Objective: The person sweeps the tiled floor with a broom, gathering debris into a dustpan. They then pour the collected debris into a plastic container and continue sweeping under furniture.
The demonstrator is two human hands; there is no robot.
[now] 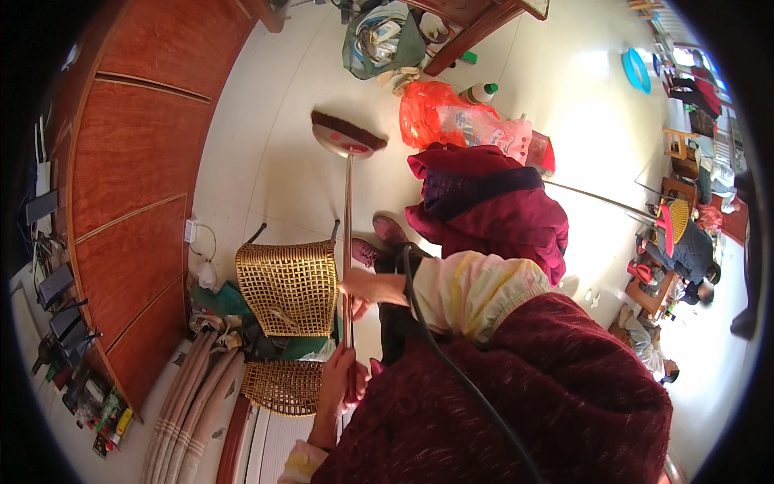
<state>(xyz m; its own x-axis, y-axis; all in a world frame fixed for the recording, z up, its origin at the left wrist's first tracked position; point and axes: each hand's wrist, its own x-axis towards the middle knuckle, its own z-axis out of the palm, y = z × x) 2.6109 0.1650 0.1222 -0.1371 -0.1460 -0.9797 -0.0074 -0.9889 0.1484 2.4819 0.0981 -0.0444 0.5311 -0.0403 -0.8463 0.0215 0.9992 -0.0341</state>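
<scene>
My right hand is wrapped around the middle of a long-handled broom's metal handle. Lower in the view, my left hand grips the same handle close to its upper end. The broom head, pale with red marks and dark brown bristles, is over the light tiled floor ahead of me; whether the bristles touch the floor I cannot tell. My maroon shoes are just right of the handle. A woven wicker chair stands directly left of my right hand. A black cable hangs across my maroon top.
Dark red clothing is heaped at right, beside an orange-red plastic bag and a red dustpan. A white bottle and a stuffed green bag lie beyond. A wooden cabinet lines the left. Several people are at far right.
</scene>
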